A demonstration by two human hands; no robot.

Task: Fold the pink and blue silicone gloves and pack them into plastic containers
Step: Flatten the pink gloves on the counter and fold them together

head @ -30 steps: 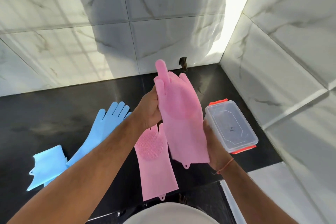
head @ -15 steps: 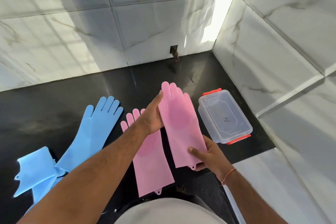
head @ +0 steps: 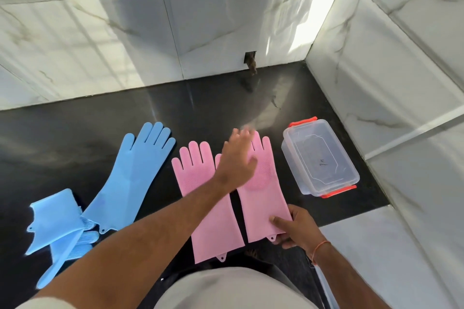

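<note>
Two pink gloves flat on the black counter, side by side and just apart, fingers pointing far. Right pink glove pinched at its near cuff by the right hand, thumb on top, fingers underneath. Left hand spread flat over the palm of that same glove, fingertips blurred — looks like smoothing rather than gripping. Left pink glove lying free, partly under the left forearm.

Further left, one blue glove stretched out flat; near-left of it, a second blue glove bunched and doubled over on itself — whether a proper fold or just a heap, cannot tell.

Clear plastic box with orange clips at the right, close beside the pink glove, lid on, apparently empty. Only one box in view.

Judged from this: early going. Nothing packed, neither pink glove folded. Left to do: folding the pink pair, tidying the blue pair, opening the box, loading.
</note>
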